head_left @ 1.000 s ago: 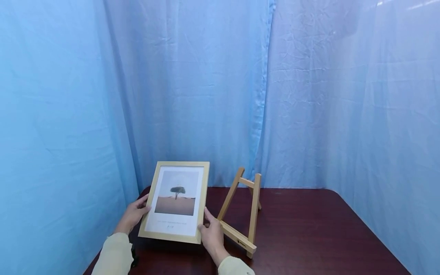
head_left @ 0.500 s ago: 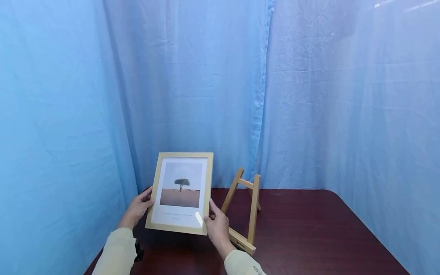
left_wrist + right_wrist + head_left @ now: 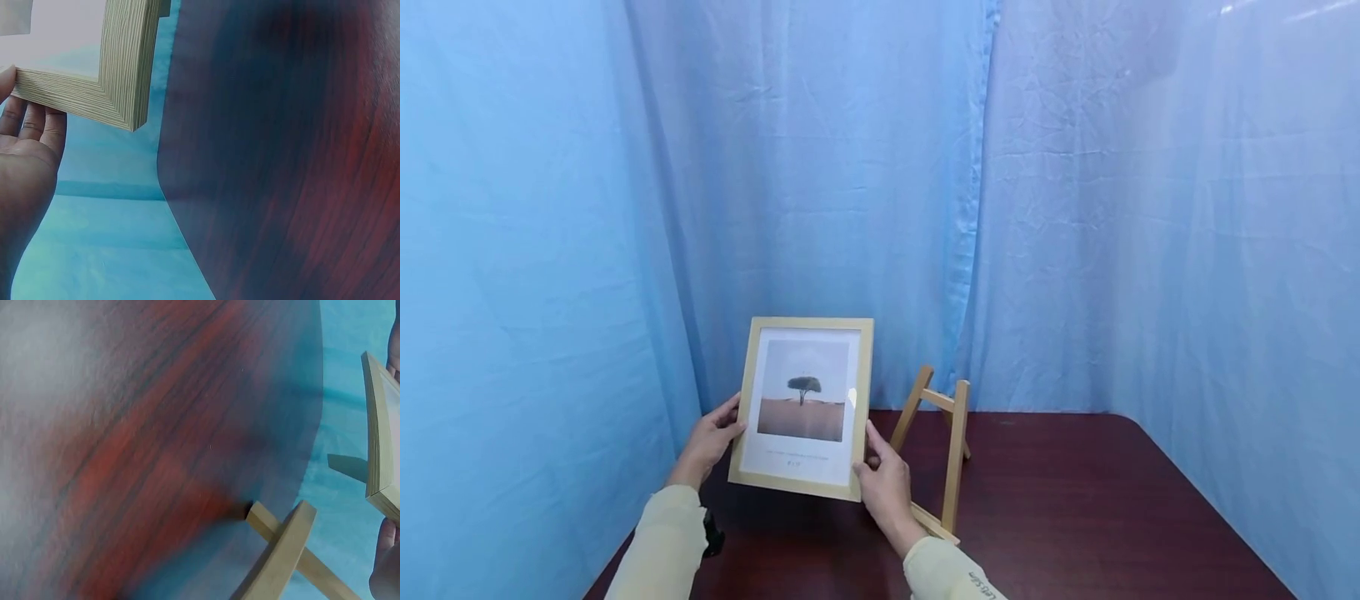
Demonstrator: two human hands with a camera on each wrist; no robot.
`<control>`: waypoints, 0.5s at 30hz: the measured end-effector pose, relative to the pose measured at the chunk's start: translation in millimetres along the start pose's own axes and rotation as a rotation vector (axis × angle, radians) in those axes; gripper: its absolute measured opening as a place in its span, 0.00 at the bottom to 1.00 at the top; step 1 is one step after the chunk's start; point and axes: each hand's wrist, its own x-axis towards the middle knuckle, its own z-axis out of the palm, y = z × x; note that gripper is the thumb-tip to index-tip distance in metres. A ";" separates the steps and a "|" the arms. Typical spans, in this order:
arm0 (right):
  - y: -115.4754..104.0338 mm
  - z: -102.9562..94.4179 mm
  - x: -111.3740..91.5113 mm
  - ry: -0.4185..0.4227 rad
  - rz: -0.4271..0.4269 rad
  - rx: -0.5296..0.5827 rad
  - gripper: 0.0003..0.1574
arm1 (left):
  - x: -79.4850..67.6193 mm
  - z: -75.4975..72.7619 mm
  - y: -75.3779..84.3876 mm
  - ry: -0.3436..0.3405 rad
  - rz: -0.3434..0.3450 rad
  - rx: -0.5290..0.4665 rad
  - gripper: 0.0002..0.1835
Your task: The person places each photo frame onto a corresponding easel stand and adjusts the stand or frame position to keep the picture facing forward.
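Observation:
Both hands hold a picture frame [image 3: 802, 490] of light wood, tilted slightly back above the table, with a print of a lone tree in it. My left hand [image 3: 706, 446] grips its left edge, thumb in front; in the left wrist view the fingers [image 3: 53, 128] go behind the wood. The right hand [image 3: 887, 487] pinches the lower right edge, thumb on the front. Just right of that hand stands a small wooden easel [image 3: 953, 467], its lower left part hidden by the hand and frame. In the right wrist view, a flap juts from behind the picture frame [image 3: 373, 437].
The dark red-brown table [image 3: 1075, 500] extends to the right of the easel. Light blue curtains [image 3: 865, 167] hang behind the table and along both sides. A black band [image 3: 712, 533] shows at the left sleeve.
Both hands have raised the picture frame and carried it a little to the right, toward the easel. It now covers more of the easel's lower left. The easel has stayed put.

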 end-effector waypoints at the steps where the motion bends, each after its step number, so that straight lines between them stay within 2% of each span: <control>1: -0.7 -1.2 0.7 0.004 -0.006 -0.005 0.43 | 0.6 0.8 1.5 -0.001 0.001 -0.007 0.32; 8: -4.7 -9.5 3.3 0.029 -0.024 -0.016 0.43 | 6.4 7.6 10.7 0.024 0.016 -0.020 0.32; 15: -6.2 -18.3 3.8 0.016 -0.050 -0.006 0.44 | 11.0 11.9 17.4 -0.005 0.015 -0.046 0.32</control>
